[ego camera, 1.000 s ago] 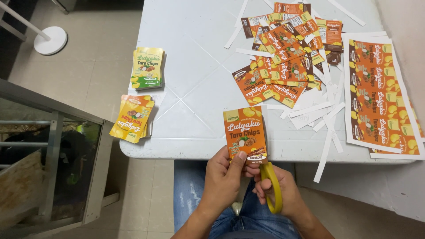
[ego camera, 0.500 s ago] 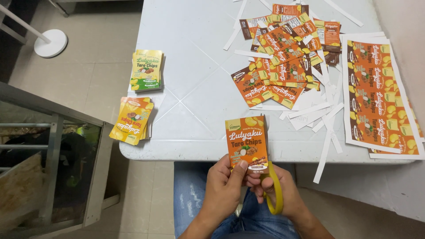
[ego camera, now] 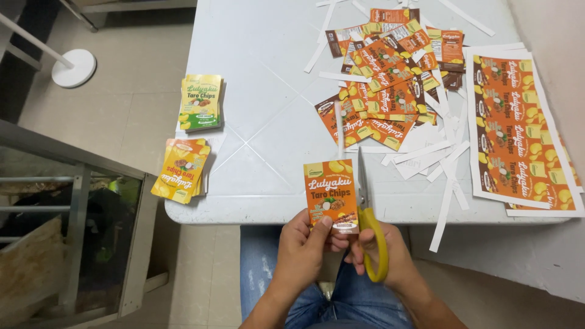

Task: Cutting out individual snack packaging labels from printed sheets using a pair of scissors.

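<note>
The left hand (ego camera: 304,250) pinches the bottom edge of an orange label (ego camera: 331,195), holding it upright over the near edge of the white bench (ego camera: 256,91). The right hand (ego camera: 384,253) grips yellow-handled scissors (ego camera: 367,213), its fingers closed through the loops, the blades running along the label's right edge. Cut labels (ego camera: 384,85) and paper strips (ego camera: 426,152) lie scattered farther right, beside an uncut printed sheet (ego camera: 518,128). Two label stacks (ego camera: 192,134) sit at the bench's left edge.

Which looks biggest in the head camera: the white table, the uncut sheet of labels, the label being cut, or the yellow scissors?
1. white table
2. uncut sheet of labels
3. and 4. label being cut and yellow scissors: too close in size to rank, and both sit nearest the camera.
</note>
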